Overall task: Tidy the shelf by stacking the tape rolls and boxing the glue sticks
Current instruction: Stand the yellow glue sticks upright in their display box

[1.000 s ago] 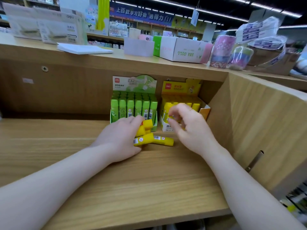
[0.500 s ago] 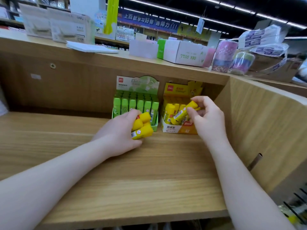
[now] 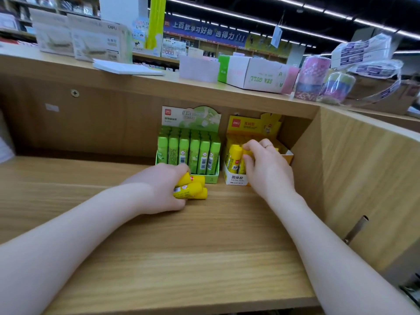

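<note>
**One more yellow stick goes into the box**

While the wooden shelf stays as it was, the right hand has moved: half a second ago it held a yellow glue stick tilted in the air in front of the yellow display box, and now it is down at the box's open top, fingers curled around a stick that stands upright among the others (how firmly it grips, the view does not settle). I judge this stick as good as boxed, so the boxing step is moving along one stick at a time.

The green display box just left of it looks full, its green sticks upright in rows, and needs nothing.

The left hand rests on the shelf in front of the green box, fingers wrapped around a small bundle of yellow glue sticks lying on their sides, ends poking out to the right past the fingertips. These still wait their turn, near the yellow box but not in it.

The tape rolls sit on the upper counter, well apart from both hands.
</note>
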The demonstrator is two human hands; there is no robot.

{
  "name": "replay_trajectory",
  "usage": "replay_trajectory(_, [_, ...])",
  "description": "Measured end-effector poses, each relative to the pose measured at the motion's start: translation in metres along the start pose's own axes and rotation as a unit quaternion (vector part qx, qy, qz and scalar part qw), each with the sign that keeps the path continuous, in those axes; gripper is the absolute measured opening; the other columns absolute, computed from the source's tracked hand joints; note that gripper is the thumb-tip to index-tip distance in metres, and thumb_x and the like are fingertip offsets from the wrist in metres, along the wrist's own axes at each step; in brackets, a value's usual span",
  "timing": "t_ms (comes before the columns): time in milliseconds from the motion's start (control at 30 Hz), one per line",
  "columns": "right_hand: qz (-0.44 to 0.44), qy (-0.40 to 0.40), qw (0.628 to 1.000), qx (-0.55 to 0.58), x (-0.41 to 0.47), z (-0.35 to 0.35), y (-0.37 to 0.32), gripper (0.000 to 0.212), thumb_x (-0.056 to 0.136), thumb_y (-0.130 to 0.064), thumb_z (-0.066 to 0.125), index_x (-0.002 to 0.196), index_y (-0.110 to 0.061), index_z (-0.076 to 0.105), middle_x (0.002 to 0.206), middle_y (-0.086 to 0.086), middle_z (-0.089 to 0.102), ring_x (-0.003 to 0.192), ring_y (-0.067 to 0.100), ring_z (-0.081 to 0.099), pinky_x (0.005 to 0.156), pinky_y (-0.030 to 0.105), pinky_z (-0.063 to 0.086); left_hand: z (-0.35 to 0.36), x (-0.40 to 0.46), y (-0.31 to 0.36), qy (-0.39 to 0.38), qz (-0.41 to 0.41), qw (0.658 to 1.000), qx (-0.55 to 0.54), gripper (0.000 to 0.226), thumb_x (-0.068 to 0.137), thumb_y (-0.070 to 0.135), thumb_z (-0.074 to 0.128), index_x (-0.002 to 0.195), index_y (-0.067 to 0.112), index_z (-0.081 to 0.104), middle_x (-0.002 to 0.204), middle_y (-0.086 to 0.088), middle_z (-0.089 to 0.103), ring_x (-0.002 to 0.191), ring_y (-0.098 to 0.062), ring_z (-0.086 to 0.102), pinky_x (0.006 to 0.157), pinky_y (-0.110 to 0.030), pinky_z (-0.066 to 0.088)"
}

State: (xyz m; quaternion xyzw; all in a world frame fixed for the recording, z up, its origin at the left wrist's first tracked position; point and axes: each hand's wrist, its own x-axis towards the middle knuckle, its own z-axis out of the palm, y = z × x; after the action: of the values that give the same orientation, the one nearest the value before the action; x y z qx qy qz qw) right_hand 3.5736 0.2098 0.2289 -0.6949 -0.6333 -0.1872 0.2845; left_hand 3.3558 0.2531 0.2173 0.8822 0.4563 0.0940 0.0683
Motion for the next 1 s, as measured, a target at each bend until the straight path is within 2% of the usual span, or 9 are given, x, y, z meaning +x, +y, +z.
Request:
replay_trajectory(100, [-0.021,0.049,0.998,0.025,-0.007,-0.006,-0.003,0.032,0.093,-0.022,0.05,0.125,-0.018,0.053,0.11,0.003,0.05,0.093,0.02,0.053,0.058,0.027,0.041,-0.003,-0.002,0.002,0.014,-0.006,0.999,0.04,0.053,0.071,0.039,0.063,0.118,0.03,0.04,0.086,0.006,0.048,0.077,-0.019,0.049,0.064,-0.028,0.044])
replay_trajectory(167, [-0.078,0.103,0.987,0.094,-0.011,-0.012,-0.01,0.028,0.089,-0.014,0.053,0.116,-0.014,0.058,0.103,0.005,0.054,0.081,0.018,0.054,0.057,0.026,0.039,-0.003,-0.004,0.003,0.03,-0.01,0.998,0.047,0.057,0.07,0.039,0.064,0.12,0.029,0.039,0.078,0.008,0.041,0.073,-0.019,0.046,0.061,-0.027,0.042])
replay_trajectory(300, [-0.102,-0.095,0.956,0.259,-0.021,-0.008,-0.028,0.006,0.089,-0.017,0.058,0.089,-0.022,0.061,0.081,-0.007,0.06,0.06,0.001,0.051,0.059,0.01,0.039,0.0,-0.009,0.007,0.086,-0.002,0.996,-0.034,0.06,0.066,0.037,0.066,0.12,0.03,0.04,0.09,0.007,0.051,0.081,-0.019,0.051,0.068,-0.03,0.048])
replay_trajectory(367, [-0.038,-0.168,0.927,0.334,-0.023,-0.005,-0.032,0.009,0.088,-0.023,0.06,0.081,-0.026,0.056,0.067,-0.011,0.059,0.054,0.003,0.054,0.06,0.018,0.048,0.003,-0.009,0.012,0.146,0.017,0.984,-0.104,0.063,0.065,0.033,0.069,0.122,0.028,0.042,0.097,0.006,0.056,0.09,-0.019,0.053,0.075,-0.031,0.048])
replay_trajectory(433, [0.034,-0.187,0.868,0.459,-0.022,-0.004,-0.033,0.008,0.088,-0.018,0.061,0.081,-0.019,0.057,0.066,-0.003,0.063,0.059,0.011,0.063,0.063,0.03,0.056,0.006,-0.009,0.015,0.193,0.041,0.97,-0.144,0.062,0.065,0.032,0.072,0.12,0.025,0.046,0.094,0.007,0.056,0.093,-0.019,0.055,0.075,-0.029,0.046])
replay_trajectory(567, [0.115,-0.22,0.78,0.574,-0.023,-0.002,-0.04,0.007,0.087,-0.004,0.059,0.083,-0.008,0.056,0.073,0.012,0.065,0.061,0.012,0.067,0.06,0.02,0.055,0.009,-0.005,0.013,0.179,0.03,0.974,-0.138,0.07,0.065,0.043,0.077,0.124,0.027,0.043,0.111,0.004,0.059,0.102,-0.017,0.054,0.081,-0.028,0.044])
replay_trajectory(700, [0.111,-0.106,0.89,0.429,-0.016,-0.009,-0.021,0.017,0.084,-0.008,0.062,0.078,-0.023,0.056,0.074,0.005,0.065,0.064,0.015,0.066,0.065,0.029,0.055,0.009,-0.002,0.006,0.135,0.0,0.984,-0.113,0.076,0.065,0.05,0.075,0.128,0.028,0.039,0.121,0.001,0.056,0.107,-0.02,0.053,0.083,-0.03,0.046])
replay_trajectory(833, [0.125,0.161,0.938,0.282,-0.005,-0.031,0.016,0.011,0.08,-0.012,0.06,0.082,-0.022,0.055,0.07,-0.014,0.057,0.064,-0.002,0.057,0.056,0.003,0.04,0.009,-0.003,0.0,0.124,0.003,0.989,-0.076,0.059,0.072,0.044,0.072,0.121,0.027,0.044,0.115,0.002,0.059,0.101,-0.02,0.054,0.075,-0.027,0.044])
replay_trajectory(1000, [0.105,0.162,0.96,0.203,0.0,-0.021,0.024,0.009,0.089,-0.017,0.058,0.096,-0.01,0.06,0.081,0.003,0.062,0.074,0.019,0.057,0.069,0.028,0.045,0.01,0.0,0.003,0.131,0.027,0.99,-0.035,0.051,0.072,0.046,0.07,0.113,0.028,0.047,0.102,0.003,0.063,0.091,-0.019,0.057,0.069,-0.028,0.045])
